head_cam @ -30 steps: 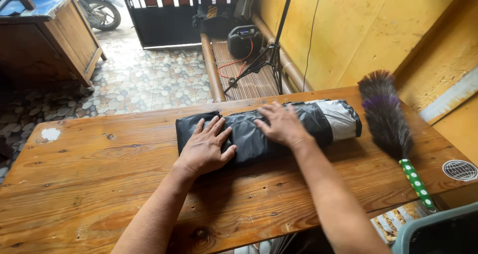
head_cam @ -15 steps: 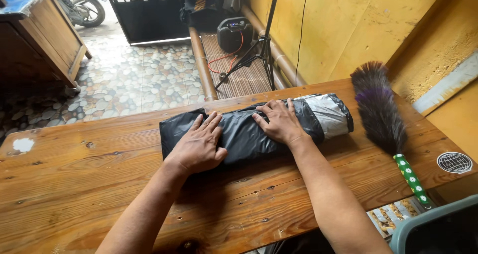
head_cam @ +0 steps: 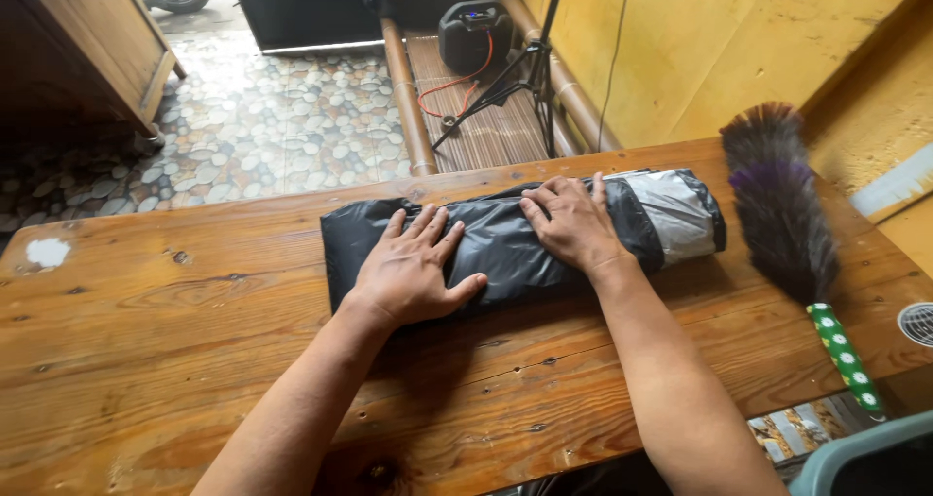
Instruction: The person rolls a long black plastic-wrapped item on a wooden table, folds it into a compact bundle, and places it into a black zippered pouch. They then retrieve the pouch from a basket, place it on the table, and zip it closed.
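Black plastic bundle, one, lies lengthwise on one wooden table; two hands press it flat, left hand and right hand, fingers spread apart. One feather duster lies nearby. Both hands remain where they were earlier.

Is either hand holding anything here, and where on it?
Nothing is gripped. Left hand and right hand press flat, fingers spread, on top of the black bundle.

Glossy black plastic bundle; varnished knotty wood table; feather duster.
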